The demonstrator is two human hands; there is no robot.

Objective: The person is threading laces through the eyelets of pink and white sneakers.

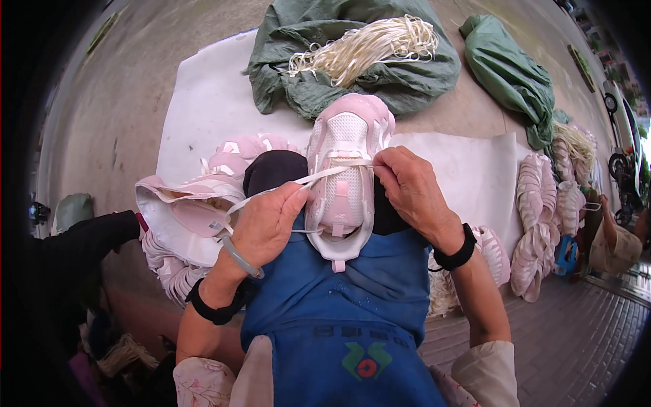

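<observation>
A pink and white sneaker (349,125) rests on my lap, toe pointing away, its heel opening toward me. A flat cream shoelace (322,175) runs across the lower eyelet rows near the toe. My left hand (271,220), beside the shoe's left edge, pinches one length of lace between thumb and finger. On the opposite side, my right hand (415,193) has closed fingers on the lace at the right eyelets. The pink tongue (337,210) lies in the opening. A blue apron (325,292) covers my lap under the heel.
Pink sneaker uppers (196,214) lie at my left. Beyond the shoe, a green sack (285,85) holds a bundle of cream laces (376,44). Another green sack (508,71) and stacked uppers (536,217) are at right. A person's dark sleeve (102,234) shows at far left.
</observation>
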